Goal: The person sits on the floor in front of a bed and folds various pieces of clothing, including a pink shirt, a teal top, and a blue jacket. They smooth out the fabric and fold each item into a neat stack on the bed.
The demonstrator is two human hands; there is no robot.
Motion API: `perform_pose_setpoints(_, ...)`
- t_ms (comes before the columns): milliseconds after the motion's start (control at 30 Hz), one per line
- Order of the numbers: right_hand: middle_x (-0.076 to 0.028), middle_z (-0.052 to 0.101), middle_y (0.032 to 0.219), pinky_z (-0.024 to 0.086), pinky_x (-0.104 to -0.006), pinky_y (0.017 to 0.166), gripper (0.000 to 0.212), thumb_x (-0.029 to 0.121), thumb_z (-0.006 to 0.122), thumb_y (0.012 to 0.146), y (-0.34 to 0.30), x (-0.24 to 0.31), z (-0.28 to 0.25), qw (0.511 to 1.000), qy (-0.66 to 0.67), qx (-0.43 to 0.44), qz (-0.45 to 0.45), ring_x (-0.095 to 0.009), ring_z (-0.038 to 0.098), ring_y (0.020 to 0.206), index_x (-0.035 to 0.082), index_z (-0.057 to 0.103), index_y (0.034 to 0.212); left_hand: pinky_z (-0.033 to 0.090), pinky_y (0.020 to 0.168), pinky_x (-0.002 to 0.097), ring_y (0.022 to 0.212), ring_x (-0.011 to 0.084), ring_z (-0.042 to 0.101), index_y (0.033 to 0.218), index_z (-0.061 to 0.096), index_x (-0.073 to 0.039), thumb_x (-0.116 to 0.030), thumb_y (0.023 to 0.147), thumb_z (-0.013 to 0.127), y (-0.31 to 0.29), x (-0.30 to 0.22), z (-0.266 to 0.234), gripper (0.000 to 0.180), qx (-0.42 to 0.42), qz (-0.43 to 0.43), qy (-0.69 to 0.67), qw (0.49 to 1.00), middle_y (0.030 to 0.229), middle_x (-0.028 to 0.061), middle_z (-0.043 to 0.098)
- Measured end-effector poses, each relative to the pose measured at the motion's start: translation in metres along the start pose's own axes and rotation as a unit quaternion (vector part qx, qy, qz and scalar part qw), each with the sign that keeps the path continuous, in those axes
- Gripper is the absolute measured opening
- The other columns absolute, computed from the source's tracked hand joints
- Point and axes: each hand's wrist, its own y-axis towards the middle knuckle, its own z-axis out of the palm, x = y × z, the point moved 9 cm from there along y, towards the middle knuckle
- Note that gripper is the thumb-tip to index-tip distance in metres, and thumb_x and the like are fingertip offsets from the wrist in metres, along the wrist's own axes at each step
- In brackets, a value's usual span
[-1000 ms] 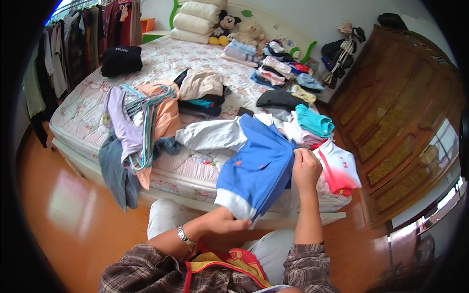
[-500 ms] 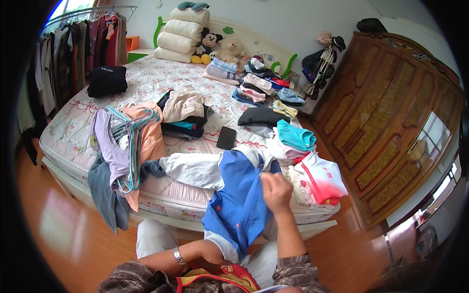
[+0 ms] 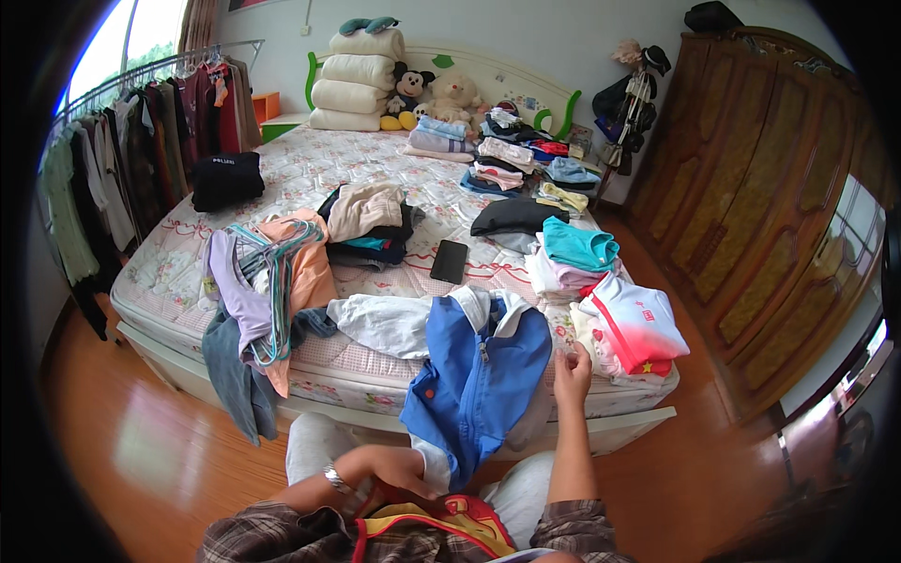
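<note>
A blue jacket [image 3: 488,375] with a light grey collar, sleeve and hem lies spread over the near edge of the bed, its front zip partly visible. Its lower end hangs down toward my lap. My left hand [image 3: 399,467], with a metal watch at the wrist, rests against the jacket's lower left hem; its fingers look loosely stretched, and the tips are partly hidden. Just beyond the jacket's right edge, my right hand [image 3: 572,377] is raised with fingers loosely bent and apart, holding nothing I can see. A red and yellow garment [image 3: 441,525] lies on my lap.
Left of the jacket lie hangers [image 3: 274,281] with lilac and peach clothes. A black phone [image 3: 450,262] sits behind it. Folded clothes [image 3: 638,324] stand at the right, more stacks [image 3: 497,164] farther back. A full clothes rack [image 3: 141,141] is left, a wooden wardrobe [image 3: 751,188] right.
My right hand has let go of the jacket's right front and moved right. That side now lies flatter, showing the zip. My left hand has shifted slightly up. The whole view has shifted a little.
</note>
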Motion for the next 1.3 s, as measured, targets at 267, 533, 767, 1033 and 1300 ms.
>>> perform_pose_setpoints(267,-0.014,0.063,0.099,0.047,-0.0291,0.074,0.046,0.015,0.055,0.089,-0.015,-0.007,0.08,0.895,0.293,0.243,0.231,-0.018,0.06,0.085,-0.004,0.042,0.13,0.037,0.049,0.0276,0.054,0.009,0.041,0.132,0.043,-0.001,-0.022,0.079,0.073,-0.165,0.009,-0.212,0.065,-0.59,-0.117,0.072,0.796,0.06,-0.0001,0.048)
perform_pose_setpoints(533,-0.013,0.066,0.098,0.045,-0.0284,0.081,0.027,0.013,0.058,0.088,0.038,0.078,-0.016,0.975,0.101,0.197,-0.017,-0.015,0.059,0.089,-0.004,0.061,0.107,0.049,0.065,0.0391,0.069,0.0284,0.064,0.078,0.066,0.002,-0.036,0.071,0.068,-0.132,0.1,-0.262,0.038,-0.577,-0.278,0.197,0.742,0.075,0.0196,0.065)
perform_pose_setpoints(767,-0.012,0.066,0.086,0.047,-0.0304,0.078,0.018,0.007,0.056,0.087,0.084,0.027,-0.173,0.996,0.006,0.084,-0.042,-0.017,0.06,0.081,-0.005,0.063,0.099,0.04,0.047,0.0279,0.05,0.0099,0.051,0.066,0.061,-0.002,-0.013,0.077,0.066,-0.263,0.024,-0.266,0.016,-0.773,-0.019,0.005,0.635,0.055,0.0012,0.056)
perform_pose_setpoints(1033,-0.017,0.064,0.079,0.047,-0.0333,0.069,0.019,0.012,0.056,0.087,0.134,0.067,-0.121,0.989,-0.043,0.073,-0.125,-0.024,0.062,0.074,-0.004,0.062,0.096,0.044,0.053,0.0327,0.055,0.0151,0.056,0.068,0.059,0.001,-0.02,0.078,0.064,-0.302,-0.053,-0.329,0.023,-0.755,-0.188,0.211,0.592,0.059,0.0101,0.057)
perform_pose_setpoints(1300,-0.017,0.065,0.093,0.049,-0.0334,0.074,0.019,0.006,0.048,0.092,0.172,0.246,-0.174,0.921,0.054,-0.251,-0.293,-0.029,0.063,0.083,0.0,0.062,0.103,0.048,0.069,0.042,0.078,0.0395,0.06,0.084,0.065,-0.003,-0.025,0.086,0.054,-0.409,-0.203,-0.339,0.025,-0.914,0.0,0.292,0.281,0.08,0.0211,0.062)
